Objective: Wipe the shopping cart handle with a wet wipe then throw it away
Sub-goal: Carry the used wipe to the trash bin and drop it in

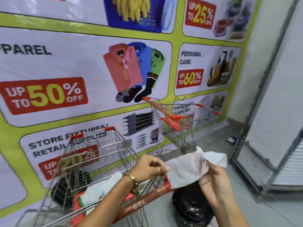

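Overhead, thin crinkled wet wipe (pixel 185 169) in both hands' (pixel 150 166) (pixel 214 182) closed grip.

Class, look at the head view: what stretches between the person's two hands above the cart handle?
A white wet wipe, pulled between the left hand and right hand, above the red-brown cart handle.
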